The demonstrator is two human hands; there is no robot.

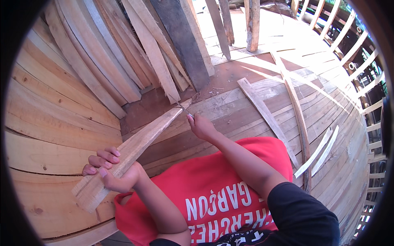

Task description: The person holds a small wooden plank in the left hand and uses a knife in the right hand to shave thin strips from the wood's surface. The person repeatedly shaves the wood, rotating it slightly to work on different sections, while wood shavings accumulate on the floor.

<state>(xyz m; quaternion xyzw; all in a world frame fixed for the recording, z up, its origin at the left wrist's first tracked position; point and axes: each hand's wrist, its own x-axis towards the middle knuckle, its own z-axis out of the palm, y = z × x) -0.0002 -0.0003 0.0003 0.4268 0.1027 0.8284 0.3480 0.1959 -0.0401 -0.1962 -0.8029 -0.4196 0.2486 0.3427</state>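
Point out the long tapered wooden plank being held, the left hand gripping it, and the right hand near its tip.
Long tapered wooden plank (143, 137): head view, middle of its upper face.
Left hand (110, 171): head view, knuckles around the plank's wide end.
Right hand (201, 126): head view, back of the hand.

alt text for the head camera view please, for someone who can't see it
Seen from above, a person's left hand grips a long tapered wooden plank while the right hand holds a small tool at its narrow far end. They wear red shorts; curved plank walls and loose wooden strips surround them.
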